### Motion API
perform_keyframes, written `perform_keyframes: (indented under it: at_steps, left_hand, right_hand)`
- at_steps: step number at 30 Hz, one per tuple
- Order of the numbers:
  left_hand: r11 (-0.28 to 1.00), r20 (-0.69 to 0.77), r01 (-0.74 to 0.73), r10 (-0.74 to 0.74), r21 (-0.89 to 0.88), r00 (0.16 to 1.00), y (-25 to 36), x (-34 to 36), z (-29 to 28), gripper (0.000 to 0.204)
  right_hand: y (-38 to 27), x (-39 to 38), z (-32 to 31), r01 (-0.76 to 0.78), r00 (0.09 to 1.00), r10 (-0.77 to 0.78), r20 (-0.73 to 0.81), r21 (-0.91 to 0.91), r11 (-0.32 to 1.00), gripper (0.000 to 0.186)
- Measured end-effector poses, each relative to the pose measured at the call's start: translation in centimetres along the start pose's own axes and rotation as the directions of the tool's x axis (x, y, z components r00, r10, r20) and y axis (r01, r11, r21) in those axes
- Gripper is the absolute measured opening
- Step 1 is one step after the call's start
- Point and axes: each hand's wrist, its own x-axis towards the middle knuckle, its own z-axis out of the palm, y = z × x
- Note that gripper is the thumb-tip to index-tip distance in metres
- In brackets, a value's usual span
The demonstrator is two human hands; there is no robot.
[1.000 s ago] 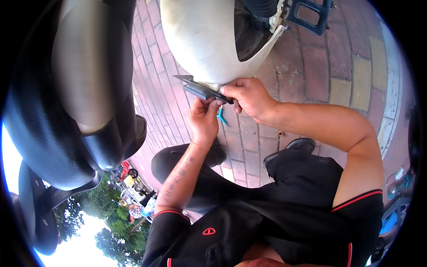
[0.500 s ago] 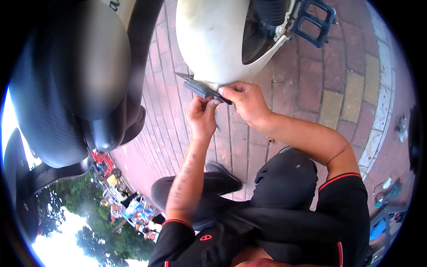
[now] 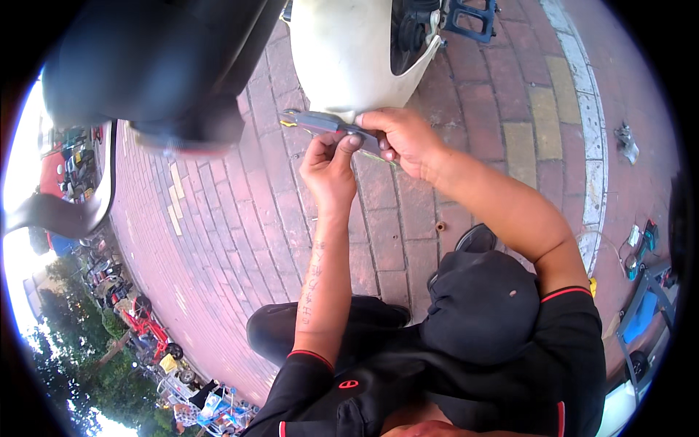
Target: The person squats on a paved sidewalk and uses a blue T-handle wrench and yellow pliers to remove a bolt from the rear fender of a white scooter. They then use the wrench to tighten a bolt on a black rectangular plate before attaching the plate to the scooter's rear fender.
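Note:
My left hand (image 3: 331, 169) pinches the underside of a dark, elongated flat plastic piece (image 3: 320, 121) between thumb and fingers. Its edge shows a reddish strip, and a bit of yellow-green sits by its left tip. At the other end, my right hand (image 3: 408, 142) is closed on the same piece, thumb on top and fingers curled beneath. A thin yellow-green line, perhaps a wire, runs below it toward the right fingers. Directly beyond, the lower end of a white scooter fender (image 3: 346, 62) almost meets the piece; whether they touch I cannot tell.
A black frame-shaped footrest (image 3: 472, 18) juts out right of the fender. At upper left looms a dark vehicle seat (image 3: 153, 65). A small rusty nut (image 3: 440, 226) lies on the brick paving (image 3: 393, 240). A teal power tool (image 3: 641, 251) lies far right.
My view has shifted, so fender and dark seat sit higher in it. The piece has turned flatter in my hands, and yellow-green shows beside it. Both hands keep hold.

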Motion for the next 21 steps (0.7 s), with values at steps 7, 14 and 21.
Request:
perform_keyframes:
  at_steps: [7,14,21]
  left_hand:
    - [0.963,-0.017,-0.14,0.148,0.231,0.989,0.1,-0.7,0.6,0.007]
    - [0.897,-0.057,-0.249,0.289,0.366,0.956,-0.3,-0.9,1.0,0.011]
    - [0.904,-0.006,-0.196,0.214,0.381,0.977,0.2,-0.7,0.6,0.01]
  right_hand:
    - [-1.0,-0.7,0.8,-0.008,0.996,0.004,-0.085,-0.049,0.999,0.014]
    - [-0.6,-0.1,0.9,-0.001,0.997,-0.001,-0.075,-0.028,1.0,0.015]
    - [-0.5,-0.1,0.6,-0.024,0.998,0.023,-0.053,-0.025,0.999,0.013]
